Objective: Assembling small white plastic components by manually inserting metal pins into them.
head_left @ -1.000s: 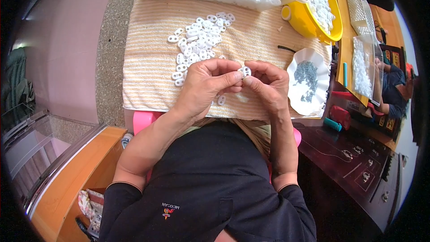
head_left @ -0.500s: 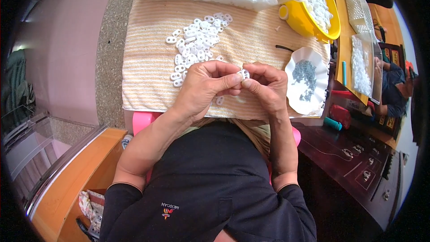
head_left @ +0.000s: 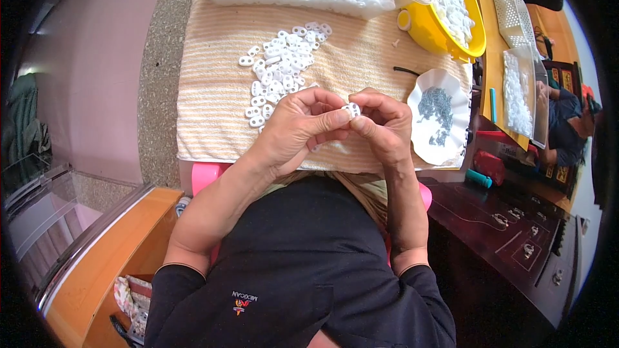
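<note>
Between the fingertips of both hands is a small white oval plastic piece with two holes point(head_left: 353, 110). My left hand point(head_left: 293, 125) pinches it from the left with thumb and forefinger. From the right, my right hand point(head_left: 385, 125) grips it with thumb and fingers. Beyond my left hand, a loose pile of similar white two-hole pieces point(head_left: 284, 58) lies on a striped towel point(head_left: 209, 90). To the right of my right hand sits a white fluted dish point(head_left: 422, 145) with many tiny dark grey metal bits point(head_left: 436, 109), too small to make out clearly.
A clear plastic bin point(head_left: 290, 9) full of white pieces stands at the far edge. Beside it is a yellow basin point(head_left: 474, 32) with more. A thin black strip point(head_left: 406, 69) lies near the dish. At far right another person point(head_left: 567, 129) sits by a clear tray point(head_left: 525, 100).
Both hands keep their pinch on the white piece, with only slight finger shifts. A loose white piece seen below my left fingers earlier no longer shows. The view has shifted slightly.
</note>
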Demonstrator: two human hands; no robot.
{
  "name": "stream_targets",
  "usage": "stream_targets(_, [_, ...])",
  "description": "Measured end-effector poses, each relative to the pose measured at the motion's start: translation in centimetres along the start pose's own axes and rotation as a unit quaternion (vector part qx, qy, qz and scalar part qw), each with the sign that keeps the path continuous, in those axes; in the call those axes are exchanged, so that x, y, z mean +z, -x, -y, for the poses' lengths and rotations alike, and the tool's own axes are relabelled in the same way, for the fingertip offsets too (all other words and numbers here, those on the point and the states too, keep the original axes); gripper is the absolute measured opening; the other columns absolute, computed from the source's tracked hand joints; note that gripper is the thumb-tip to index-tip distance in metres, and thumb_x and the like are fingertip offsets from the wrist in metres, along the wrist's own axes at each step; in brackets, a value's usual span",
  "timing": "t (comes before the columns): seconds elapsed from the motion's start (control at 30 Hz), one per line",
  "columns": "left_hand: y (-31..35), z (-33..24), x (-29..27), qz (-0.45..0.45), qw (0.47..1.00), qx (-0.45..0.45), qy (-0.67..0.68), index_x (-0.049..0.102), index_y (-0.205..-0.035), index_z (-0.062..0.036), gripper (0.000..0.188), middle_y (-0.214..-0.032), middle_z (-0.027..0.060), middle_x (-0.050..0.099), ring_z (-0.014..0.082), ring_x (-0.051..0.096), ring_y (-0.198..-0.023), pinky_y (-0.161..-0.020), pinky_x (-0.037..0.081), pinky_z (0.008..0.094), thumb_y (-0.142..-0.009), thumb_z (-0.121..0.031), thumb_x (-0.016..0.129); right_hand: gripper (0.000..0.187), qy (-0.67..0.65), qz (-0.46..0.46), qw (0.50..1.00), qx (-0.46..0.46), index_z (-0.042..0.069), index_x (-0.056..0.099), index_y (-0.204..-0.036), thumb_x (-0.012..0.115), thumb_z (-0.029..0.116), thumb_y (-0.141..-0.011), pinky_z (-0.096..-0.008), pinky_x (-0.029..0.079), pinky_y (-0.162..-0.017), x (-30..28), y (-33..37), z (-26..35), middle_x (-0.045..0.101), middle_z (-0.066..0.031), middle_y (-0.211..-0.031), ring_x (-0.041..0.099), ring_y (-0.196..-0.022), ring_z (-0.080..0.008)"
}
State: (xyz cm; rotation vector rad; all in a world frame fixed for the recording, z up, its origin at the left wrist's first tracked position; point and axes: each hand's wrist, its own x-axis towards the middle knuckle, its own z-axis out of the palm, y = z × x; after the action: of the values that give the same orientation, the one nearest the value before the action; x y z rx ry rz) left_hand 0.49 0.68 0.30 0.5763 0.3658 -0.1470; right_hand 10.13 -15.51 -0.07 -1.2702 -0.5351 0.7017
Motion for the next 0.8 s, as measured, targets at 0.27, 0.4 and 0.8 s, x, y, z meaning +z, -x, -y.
stream_targets(0.27, [0.15, -0.16, -0.17, 0.028, 0.999, -0.002, 0.016, 0.059, -0.088, -0.0047, 0.012, -0.084, 0.0037, 0.062, 0.0131, 0.062, -0.076, -0.071, 0.054, 0.0257, -0.085, -0.009, 0.070, 0.026, -0.022, 0.024, 0.999, -0.027, -0.003, 0.065, -0.105, 0.070, -0.002, -0.079, -0.0237, 0.049, -0.081, 0.50, -0.27, 0.13, 0.053, -0.0066, -0.103, 0.055, -0.093, -0.0126])
stream_targets(0.4, [0.17, 0.07, -0.33, 0.045, 0.999, 0.009, 0.012, 0.060, -0.087, -0.0045, 0.011, -0.083, 0.0042, 0.063, 0.0134, 0.062, -0.075, -0.071, 0.054, 0.0265, -0.085, -0.009, 0.069, 0.026, -0.015, 0.025, 0.999, -0.027, -0.002, 0.065, -0.104, 0.070, -0.003, -0.079, -0.0231, 0.049, -0.079, 0.63, -0.13, 0.37, 0.053, -0.0064, -0.103, 0.055, -0.091, -0.0118])
stream_targets(0.8, [0.55, 0.27, 0.30, 0.065, 0.997, 0.035, 0.014, 0.061, -0.085, -0.0030, 0.009, -0.082, 0.0047, 0.064, 0.0118, 0.062, -0.075, -0.071, 0.054, 0.0259, -0.085, -0.008, 0.069, 0.028, 0.028, 0.054, 0.995, -0.073, -0.001, 0.066, -0.106, 0.071, -0.002, -0.079, -0.0220, 0.046, -0.074, 0.88, 0.23, 0.63, 0.054, -0.0068, -0.100, 0.054, -0.085, -0.0102])
